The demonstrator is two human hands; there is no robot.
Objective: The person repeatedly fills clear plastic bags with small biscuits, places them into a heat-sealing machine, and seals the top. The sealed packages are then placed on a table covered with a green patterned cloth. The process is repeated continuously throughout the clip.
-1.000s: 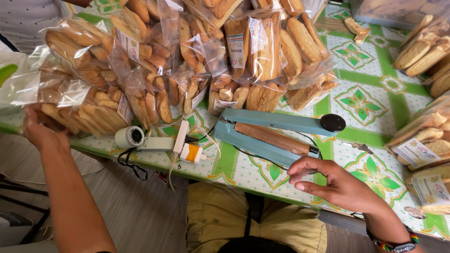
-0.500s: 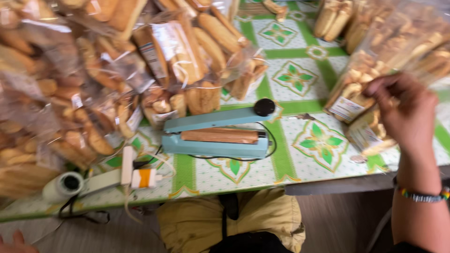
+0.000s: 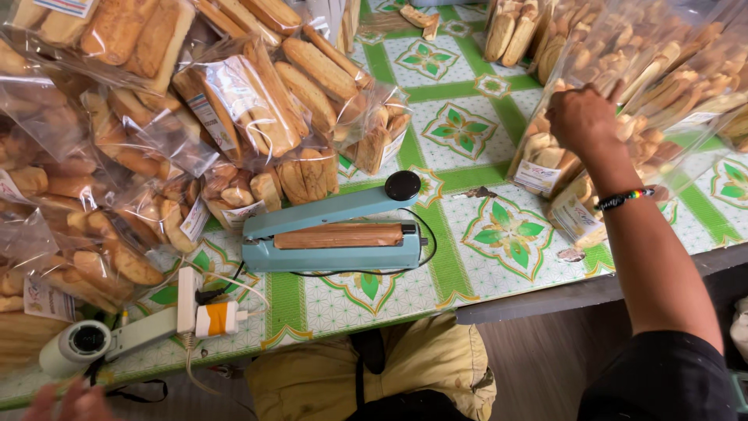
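Note:
My right hand (image 3: 583,117) reaches over the table's right side, its fingers curled into the top of a clear bag of long biscuits (image 3: 545,160) that leans among other bags. A beaded band circles that wrist. Only blurred fingertips of my left hand (image 3: 68,402) show at the bottom left edge, below the table rim and touching nothing that I can see. A teal heat sealer (image 3: 335,234) with a black knob lies between the hands, its arm raised a little.
Sealed biscuit bags (image 3: 234,117) are heaped over the left and back of the green-patterned tablecloth (image 3: 499,234). More bags (image 3: 686,86) fill the right. A white power strip with an orange plug (image 3: 204,316) and a round white device (image 3: 74,347) lie at the front left.
My right hand has gone from the front edge up and right into the bags on the right. My left hand has dropped from the left pile to below the table edge.

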